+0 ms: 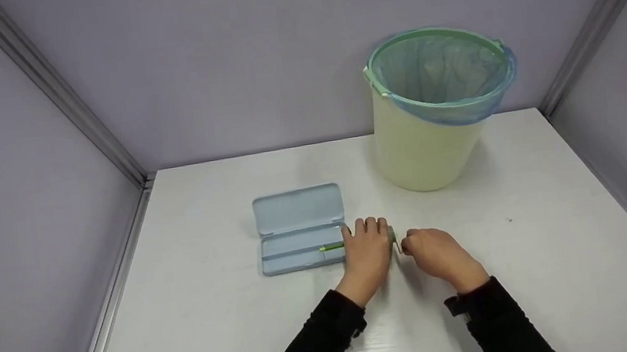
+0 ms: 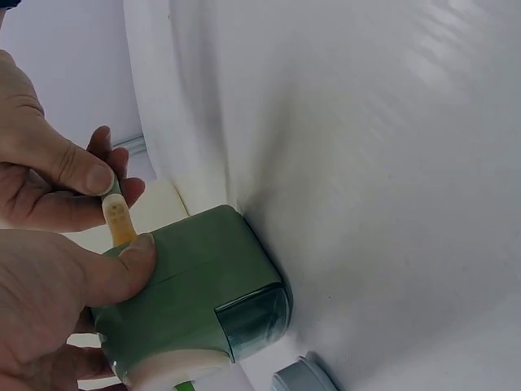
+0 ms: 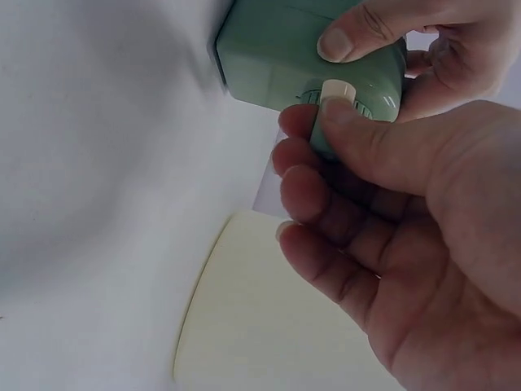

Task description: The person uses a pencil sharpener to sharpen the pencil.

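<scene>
A green crank pencil sharpener (image 2: 191,281) with a dark clear shavings drawer stands on the table. My left hand (image 1: 368,255) grips its body from above, thumb on one side and fingers on the other. In the left wrist view, a pale crank arm (image 2: 119,220) sticks out from the sharpener's end. My right hand (image 1: 439,253) pinches the green crank knob (image 3: 321,140) between thumb and fingers. A green pencil (image 1: 331,247) points out of the sharpener's other side, over the pencil case. Most of the sharpener is hidden behind my left hand in the head view.
A light blue pencil case (image 1: 298,209) lies with its lid raised, just left of the sharpener. At the back right stands a pale yellow bin (image 1: 429,154) with a blue liner bag. A small dark speck (image 1: 509,219) lies on the white table (image 1: 206,324). Walls enclose the back and sides.
</scene>
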`<state>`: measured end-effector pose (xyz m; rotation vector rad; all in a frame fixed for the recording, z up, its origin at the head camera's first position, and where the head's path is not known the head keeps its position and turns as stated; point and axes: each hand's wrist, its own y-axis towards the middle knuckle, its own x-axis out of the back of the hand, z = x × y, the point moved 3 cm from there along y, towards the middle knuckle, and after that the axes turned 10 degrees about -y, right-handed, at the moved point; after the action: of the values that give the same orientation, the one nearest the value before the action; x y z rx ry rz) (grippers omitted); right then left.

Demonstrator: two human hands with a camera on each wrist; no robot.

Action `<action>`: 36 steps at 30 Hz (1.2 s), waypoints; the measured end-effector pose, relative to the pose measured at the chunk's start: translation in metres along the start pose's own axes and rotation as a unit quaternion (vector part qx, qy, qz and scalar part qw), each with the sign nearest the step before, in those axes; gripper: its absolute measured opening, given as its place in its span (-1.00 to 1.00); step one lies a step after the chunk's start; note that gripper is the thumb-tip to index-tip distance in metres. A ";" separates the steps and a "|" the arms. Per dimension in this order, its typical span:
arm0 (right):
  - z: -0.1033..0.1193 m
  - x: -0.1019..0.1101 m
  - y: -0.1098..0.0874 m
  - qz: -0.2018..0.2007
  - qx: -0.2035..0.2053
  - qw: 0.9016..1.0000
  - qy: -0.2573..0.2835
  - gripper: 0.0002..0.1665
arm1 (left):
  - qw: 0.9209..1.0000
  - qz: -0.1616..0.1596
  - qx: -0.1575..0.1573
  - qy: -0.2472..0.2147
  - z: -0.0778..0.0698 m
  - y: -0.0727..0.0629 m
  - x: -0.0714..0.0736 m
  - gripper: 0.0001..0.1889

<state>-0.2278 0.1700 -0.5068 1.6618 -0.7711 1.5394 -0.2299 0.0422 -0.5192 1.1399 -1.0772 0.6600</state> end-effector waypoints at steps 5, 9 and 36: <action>-0.002 0.008 0.002 -0.001 0.000 1.000 0.008 -0.89 | 1.000 0.000 -0.003 0.005 0.000 0.000 0.001 -0.73; -0.002 0.011 0.006 -0.007 0.001 1.000 0.009 -0.91 | 1.000 -0.006 -0.007 0.005 0.003 -0.002 0.002 -0.75; -0.014 0.020 0.031 -0.023 -0.012 0.999 0.030 -0.87 | 0.999 0.024 -0.025 -0.009 0.008 -0.002 -0.001 -0.71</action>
<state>-0.2597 0.1657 -0.4835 1.5984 -0.7114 1.5351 -0.2311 0.0341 -0.5208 1.0819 -1.1334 0.6594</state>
